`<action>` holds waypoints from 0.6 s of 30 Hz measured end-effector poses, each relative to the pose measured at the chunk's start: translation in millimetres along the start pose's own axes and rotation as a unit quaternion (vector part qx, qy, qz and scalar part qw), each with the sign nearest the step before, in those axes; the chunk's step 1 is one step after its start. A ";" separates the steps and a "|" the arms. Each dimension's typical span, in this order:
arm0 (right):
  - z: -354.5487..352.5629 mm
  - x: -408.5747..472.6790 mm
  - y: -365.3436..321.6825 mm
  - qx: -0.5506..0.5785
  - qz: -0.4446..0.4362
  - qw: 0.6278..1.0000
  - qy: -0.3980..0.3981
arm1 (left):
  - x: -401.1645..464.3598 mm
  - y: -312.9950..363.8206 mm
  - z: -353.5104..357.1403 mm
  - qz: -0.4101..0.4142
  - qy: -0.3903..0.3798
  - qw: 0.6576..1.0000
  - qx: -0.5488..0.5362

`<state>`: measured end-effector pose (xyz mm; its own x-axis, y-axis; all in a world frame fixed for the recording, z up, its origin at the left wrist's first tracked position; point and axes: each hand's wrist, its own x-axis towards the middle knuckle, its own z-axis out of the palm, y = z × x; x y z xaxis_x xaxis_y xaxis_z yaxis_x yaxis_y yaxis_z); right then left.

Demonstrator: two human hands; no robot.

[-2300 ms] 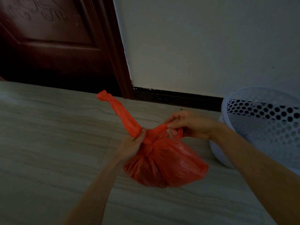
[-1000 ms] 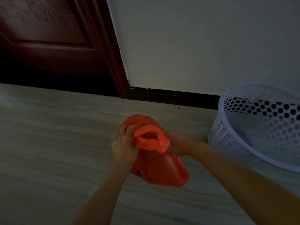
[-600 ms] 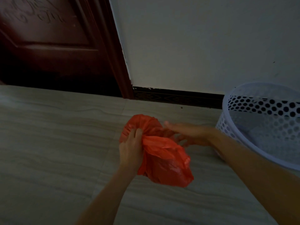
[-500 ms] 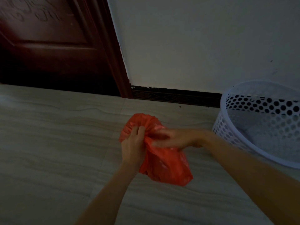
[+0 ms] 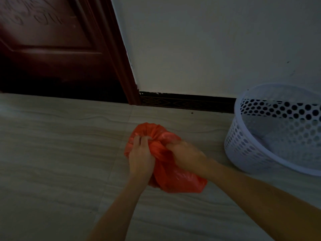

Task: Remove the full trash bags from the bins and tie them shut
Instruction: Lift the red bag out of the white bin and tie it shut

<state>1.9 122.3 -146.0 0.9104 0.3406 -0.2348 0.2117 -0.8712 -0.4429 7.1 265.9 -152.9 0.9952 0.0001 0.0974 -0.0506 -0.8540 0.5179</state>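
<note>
A small red plastic trash bag [image 5: 175,178] sits low over the pale tiled floor in the middle of the head view, bulging and crumpled. My left hand [image 5: 140,157] grips its gathered top from the left. My right hand [image 5: 185,153] clutches the same bunched plastic from the right, fingers curled into it. The two hands are close together, almost touching, and the bag's neck is hidden between them. A white perforated plastic bin [image 5: 271,150] stands to the right of the bag, against the wall.
A dark red wooden door [image 5: 52,49] and its frame fill the upper left. A pale wall with a black patterned skirting board [image 5: 187,101] runs behind the bag. The tiled floor [image 5: 52,153] stretches to the left and front.
The long red bag ends that my hands held apart have been folded down into the bunched top. Both hands have closed in on the bag's neck.
</note>
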 end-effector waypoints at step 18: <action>5.7 -14.6 9.1 -0.032 -0.034 0.997 0.060 | 4.7 -9.6 -4.7 -0.055 -0.030 0.996 -0.070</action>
<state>-11.5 111.4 -151.5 0.9284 0.3579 -0.0994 0.2927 -0.8697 -0.3974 11.9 276.5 -153.4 0.9984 0.0537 -0.0156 0.0513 -0.7692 0.6370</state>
